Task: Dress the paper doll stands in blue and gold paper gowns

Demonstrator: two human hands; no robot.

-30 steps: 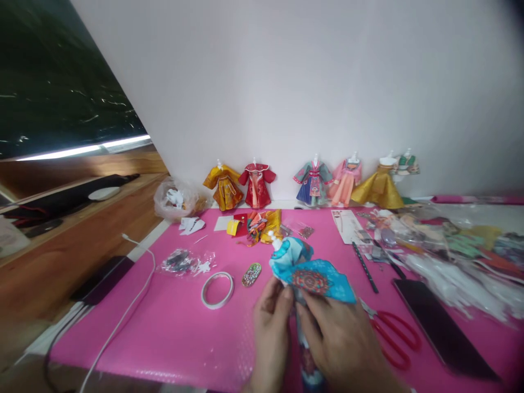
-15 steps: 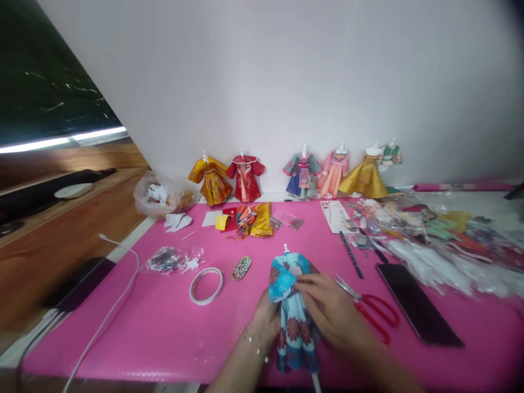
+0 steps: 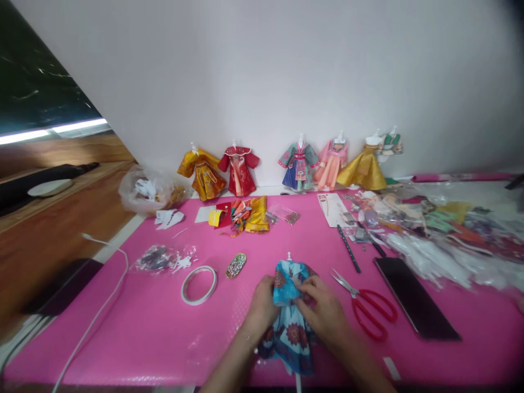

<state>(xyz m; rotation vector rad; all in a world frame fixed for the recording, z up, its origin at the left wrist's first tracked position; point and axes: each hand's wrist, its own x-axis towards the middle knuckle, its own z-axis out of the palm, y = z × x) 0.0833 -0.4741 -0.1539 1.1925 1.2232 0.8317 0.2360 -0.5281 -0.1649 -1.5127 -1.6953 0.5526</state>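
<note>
A small blue paper dress with red flower prints [image 3: 290,327] lies on the pink mat [image 3: 172,333], mounted on a white mannequin peg. My left hand [image 3: 262,303] grips its left shoulder and sleeve. My right hand [image 3: 323,311] pinches the bodice and right sleeve from the other side. The skirt fans out toward me between my wrists.
Red-handled scissors [image 3: 366,305], a black phone [image 3: 415,297] and a black pen [image 3: 349,248] lie to the right. A tape roll [image 3: 198,284] and an oval bead piece [image 3: 236,266] lie to the left. Finished paper dresses [image 3: 239,170] stand along the wall. Clutter of plastic bags [image 3: 442,229] fills the right.
The dress was held up with its sleeve spread; it now lies flat on the mat under both hands. The view has tilted downward.
</note>
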